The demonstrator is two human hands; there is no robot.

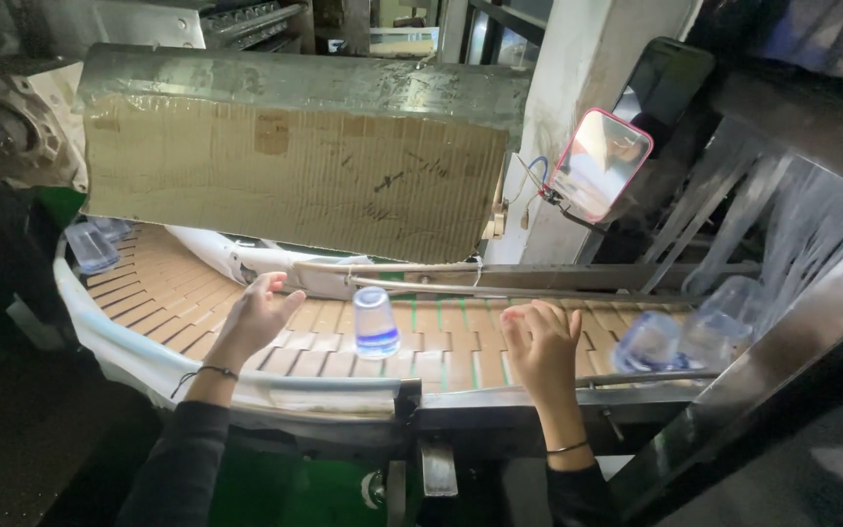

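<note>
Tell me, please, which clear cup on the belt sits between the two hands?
The lone upturned cup mid-belt, blue at its base; the others sit far left and far right.

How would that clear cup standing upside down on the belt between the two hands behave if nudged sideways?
The clear cup looks thin-walled and see-through, so it is probably light and would slide or tip easily. It stands inverted on the slatted conveyor belt, taller than wide, so a high push likely topples it. Once down, its tapered round shape would probably roll in a curve. Neither left hand nor right hand touches it.
</note>
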